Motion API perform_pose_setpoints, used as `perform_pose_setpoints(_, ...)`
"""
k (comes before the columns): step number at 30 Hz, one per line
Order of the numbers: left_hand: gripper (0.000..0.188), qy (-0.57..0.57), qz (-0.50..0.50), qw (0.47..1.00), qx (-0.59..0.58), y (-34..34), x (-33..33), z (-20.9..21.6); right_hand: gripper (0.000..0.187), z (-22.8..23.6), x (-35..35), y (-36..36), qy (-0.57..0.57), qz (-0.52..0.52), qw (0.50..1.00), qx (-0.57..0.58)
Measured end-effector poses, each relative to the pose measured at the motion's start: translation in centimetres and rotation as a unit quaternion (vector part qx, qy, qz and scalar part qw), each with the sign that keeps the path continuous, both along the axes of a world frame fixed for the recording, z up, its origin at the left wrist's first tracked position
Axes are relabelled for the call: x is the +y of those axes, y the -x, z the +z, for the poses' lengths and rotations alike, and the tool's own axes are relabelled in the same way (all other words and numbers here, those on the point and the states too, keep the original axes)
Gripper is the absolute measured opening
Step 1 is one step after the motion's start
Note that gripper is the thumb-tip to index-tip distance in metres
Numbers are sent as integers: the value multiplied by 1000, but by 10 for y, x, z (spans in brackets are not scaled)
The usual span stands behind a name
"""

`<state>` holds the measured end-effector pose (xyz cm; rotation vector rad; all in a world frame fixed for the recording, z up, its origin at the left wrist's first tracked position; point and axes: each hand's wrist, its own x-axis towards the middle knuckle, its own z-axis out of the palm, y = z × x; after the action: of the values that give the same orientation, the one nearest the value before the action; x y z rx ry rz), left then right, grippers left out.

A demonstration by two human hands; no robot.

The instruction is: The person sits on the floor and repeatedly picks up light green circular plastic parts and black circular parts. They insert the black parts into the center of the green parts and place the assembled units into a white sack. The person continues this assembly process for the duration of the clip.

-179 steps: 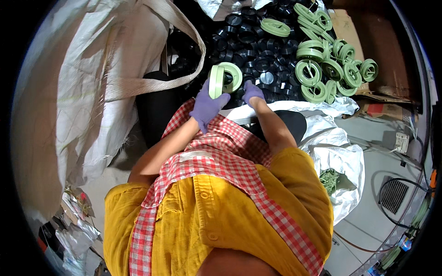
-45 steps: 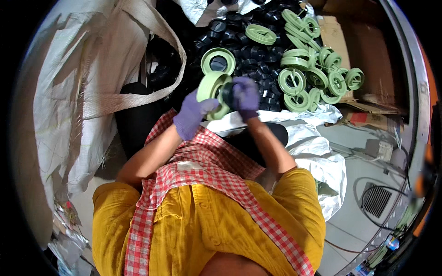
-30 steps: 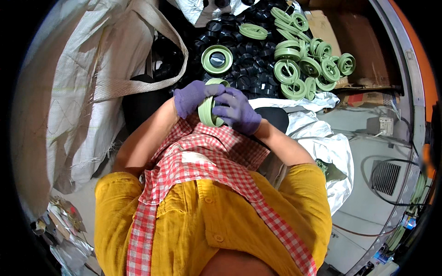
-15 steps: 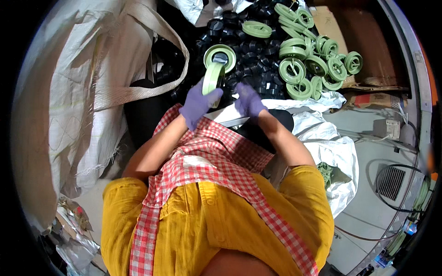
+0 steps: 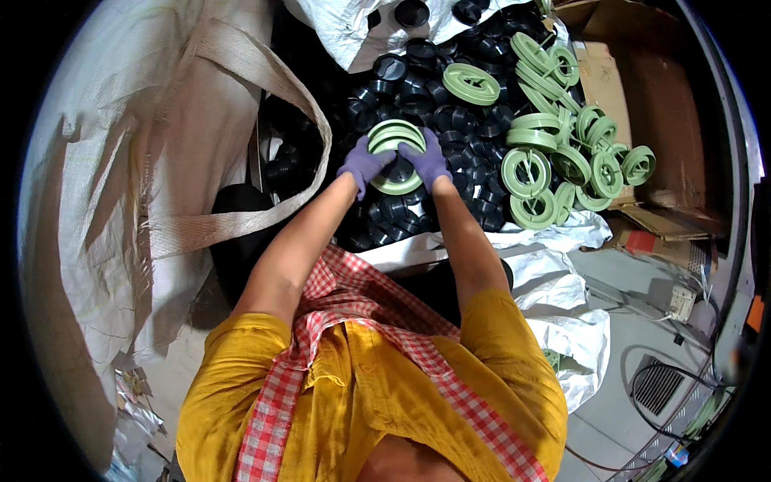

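Purple gloves cover both hands, which meet over a heap of black plastic caps (image 5: 391, 210). My left hand (image 5: 367, 165) and my right hand (image 5: 428, 159) grip a light green plastic ring (image 5: 395, 131) from opposite sides, thumbs pointing inward. Below the thumbs shows more green ring (image 5: 395, 188), with a black round piece (image 5: 399, 169) in its middle. Whether these green parts are one piece or stacked rings I cannot tell. A separate green ring (image 5: 471, 83) lies on the caps beyond my right hand.
Several green rings (image 5: 526, 173), some with sprues, are piled to the right of the caps. A white woven sack (image 5: 96, 201) with a strap (image 5: 193, 233) stands at left. Cardboard (image 5: 590, 72), a white bag (image 5: 554, 297) and a black cable (image 5: 634, 394) are at right.
Both hands have moved forward over the caps. The green ring held upright in my left hand has been brought down onto the other ring, and my right hand has joined the grip.
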<state>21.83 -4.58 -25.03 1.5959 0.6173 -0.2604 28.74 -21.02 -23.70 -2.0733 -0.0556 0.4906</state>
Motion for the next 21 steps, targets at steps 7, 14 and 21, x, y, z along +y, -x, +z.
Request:
perform_pose_setpoints(7,66,94,-100,968,-212,48,-2,108,56,98,-27,68,-244,-24,968,42)
perform_pose_setpoints(14,82,-207,-132,844,-477,165,39,293,78,200,30,207,-432,-39,875,-214)
perform_pose_setpoints(21,70,-722,59,351,-594,250,156,581,68,325,79,211,-369,247,815,-372)
